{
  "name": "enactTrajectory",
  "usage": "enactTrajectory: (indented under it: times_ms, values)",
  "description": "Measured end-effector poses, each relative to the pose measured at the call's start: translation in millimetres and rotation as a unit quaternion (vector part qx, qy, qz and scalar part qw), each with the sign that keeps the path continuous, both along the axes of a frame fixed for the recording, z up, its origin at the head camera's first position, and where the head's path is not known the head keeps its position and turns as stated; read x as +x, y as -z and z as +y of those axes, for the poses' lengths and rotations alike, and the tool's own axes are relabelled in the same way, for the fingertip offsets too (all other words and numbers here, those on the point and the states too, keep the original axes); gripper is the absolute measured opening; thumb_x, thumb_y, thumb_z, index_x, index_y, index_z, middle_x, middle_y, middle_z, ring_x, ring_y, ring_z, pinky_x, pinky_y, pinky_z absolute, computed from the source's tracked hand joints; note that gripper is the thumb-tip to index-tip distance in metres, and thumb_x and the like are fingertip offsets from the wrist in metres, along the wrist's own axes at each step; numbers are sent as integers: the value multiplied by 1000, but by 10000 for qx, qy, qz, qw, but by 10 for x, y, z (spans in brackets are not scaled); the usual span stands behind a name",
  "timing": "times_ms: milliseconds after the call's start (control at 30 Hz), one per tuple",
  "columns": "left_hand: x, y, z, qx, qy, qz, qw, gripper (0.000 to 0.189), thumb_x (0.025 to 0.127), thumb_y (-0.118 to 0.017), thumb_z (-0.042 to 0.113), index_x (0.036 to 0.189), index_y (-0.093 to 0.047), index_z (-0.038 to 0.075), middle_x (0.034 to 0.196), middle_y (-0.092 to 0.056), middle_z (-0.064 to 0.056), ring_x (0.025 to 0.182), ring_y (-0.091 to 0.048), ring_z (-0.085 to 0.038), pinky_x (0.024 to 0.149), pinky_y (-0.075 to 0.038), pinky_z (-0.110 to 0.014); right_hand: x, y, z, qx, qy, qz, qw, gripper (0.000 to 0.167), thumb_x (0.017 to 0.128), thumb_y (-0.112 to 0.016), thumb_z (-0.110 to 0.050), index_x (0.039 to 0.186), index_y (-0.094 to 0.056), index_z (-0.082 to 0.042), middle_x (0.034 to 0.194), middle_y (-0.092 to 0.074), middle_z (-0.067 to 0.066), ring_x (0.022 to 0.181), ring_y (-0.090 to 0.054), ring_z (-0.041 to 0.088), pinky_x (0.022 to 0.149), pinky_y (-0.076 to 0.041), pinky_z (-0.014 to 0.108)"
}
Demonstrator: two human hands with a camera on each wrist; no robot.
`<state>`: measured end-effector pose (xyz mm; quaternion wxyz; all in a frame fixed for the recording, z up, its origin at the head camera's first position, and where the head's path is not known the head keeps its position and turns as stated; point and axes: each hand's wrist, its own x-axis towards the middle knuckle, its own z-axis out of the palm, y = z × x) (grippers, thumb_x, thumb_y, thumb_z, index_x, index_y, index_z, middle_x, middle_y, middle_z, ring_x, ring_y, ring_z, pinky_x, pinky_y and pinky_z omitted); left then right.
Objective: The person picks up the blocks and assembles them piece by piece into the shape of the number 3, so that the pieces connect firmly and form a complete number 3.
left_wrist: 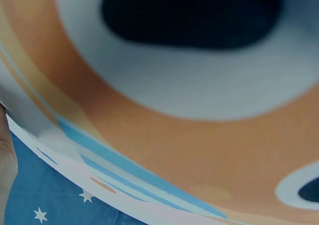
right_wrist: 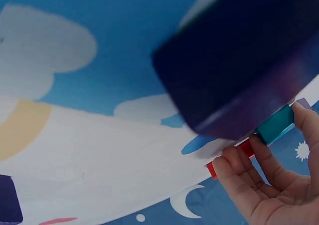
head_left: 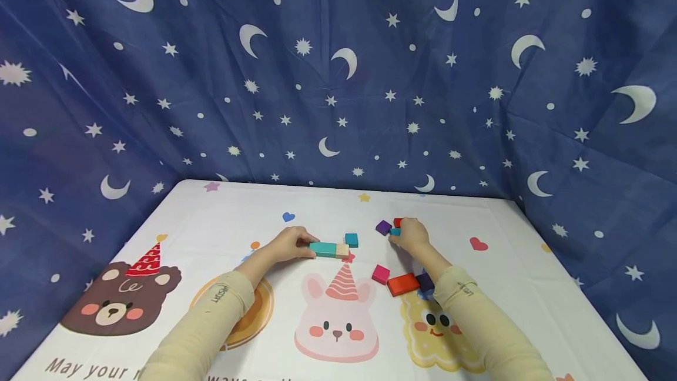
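Observation:
My left hand (head_left: 290, 244) grips the left end of a long teal block (head_left: 322, 250) between thumb and fingers. A pale wooden block (head_left: 342, 251) sits against its right end. Just behind them lies a small blue block (head_left: 351, 240). With thumb and fingers my right hand (head_left: 414, 236) pinches another teal block (right_wrist: 276, 124). A red block (head_left: 398, 222) shows beyond the right fingers, and a purple block (head_left: 384, 227) lies to their left. Only a sliver of the left hand (left_wrist: 7, 160) enters the left wrist view, with no block visible there.
Nearer me, under the right forearm, are a pink block (head_left: 381, 274), a larger red block (head_left: 403, 284) and a dark purple block (head_left: 425, 282), partly covered by the sleeve. The white cartoon-printed tablecloth (head_left: 296, 310) meets a blue star-patterned curtain (head_left: 317, 87) at the back and sides.

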<state>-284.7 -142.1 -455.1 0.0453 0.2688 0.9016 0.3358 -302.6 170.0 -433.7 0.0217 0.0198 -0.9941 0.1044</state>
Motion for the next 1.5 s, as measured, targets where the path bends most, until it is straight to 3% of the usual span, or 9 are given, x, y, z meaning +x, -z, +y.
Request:
enactTrajectory:
  times_ms: [400, 800, 1100, 1500]
  values:
    - [-11, 8, -9, 1, -21, -46, 10000, 34, 78, -76, 18, 107, -70, 1, 86, -64, -7, 74, -46, -10, 67, -39, -19, -19, -1, 3, 150, -124, -49, 9998, 43, 77, -76, -30, 95, -64, 8, 85, -68, 18, 69, -59, 26, 72, -55, 40]
    - [-9, 2, -4, 52, -122, -251, 9996, 34, 78, -76, 18, 108, -70, 2, 88, -64, -6, 77, -48, -9, 70, -41, -20, 2, -56, 50, 17, -261, -147, 9995, 41, 78, -76, -27, 95, -63, 9, 83, -67, 18, 66, -55, 24, 68, -53, 36]
    - [-4, 1, -9, 33, -45, -210, 9998, 35, 79, -76, 19, 109, -70, 1, 89, -64, -7, 76, -46, -10, 69, -40, -19, 13, -68, 75, -151, -225, -213, 9994, 41, 79, -75, -27, 96, -63, 9, 83, -66, 18, 67, -54, 23, 69, -53, 36]
    - [-11, 5, -8, 48, 5, -146, 9999, 35, 78, -76, 19, 108, -70, 2, 88, -64, -6, 77, -47, -10, 69, -41, -20, 66, -63, 84, -341, -252, -243, 9988, 33, 80, -74, -27, 81, -62, 4, 66, -54, 8, 58, -49, 19, 52, -39, 24]
